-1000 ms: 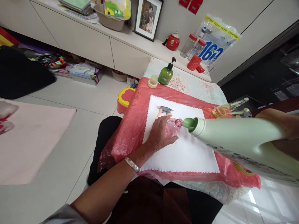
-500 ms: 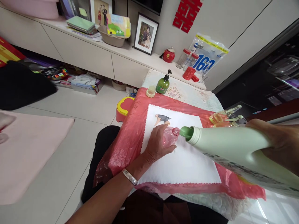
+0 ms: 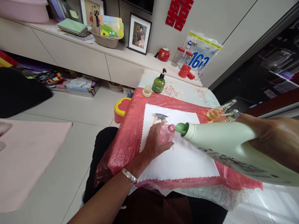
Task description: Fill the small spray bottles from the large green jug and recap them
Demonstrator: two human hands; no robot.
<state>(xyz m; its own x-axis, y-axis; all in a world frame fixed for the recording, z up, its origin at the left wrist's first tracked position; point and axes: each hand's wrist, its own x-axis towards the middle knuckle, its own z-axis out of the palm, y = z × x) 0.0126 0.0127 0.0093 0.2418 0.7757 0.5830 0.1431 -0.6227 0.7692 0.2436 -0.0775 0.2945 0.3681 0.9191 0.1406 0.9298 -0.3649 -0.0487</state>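
My left hand is wrapped round a clear pink bottle whose uncapped neck tilts up to the right. Gripped by its handle, a large pale green detergent jug lies tipped in my right hand. The jug's green spout is right at the bottle's mouth; I cannot make out whether liquid is flowing. Under both hands is a white scallop-edged sheet. A grey and peach spray trigger head lies on it, just beyond my left hand.
Red plastic film covers the table. At its far edge stand a green pump bottle and a pale cap. Glass oil bottles are at the right. A yellow and red stool sits left of the table.
The jug and the pink bottle sit slightly further left in view, along with the whole scene. The spout stays at the bottle's mouth, and both grips are unchanged.
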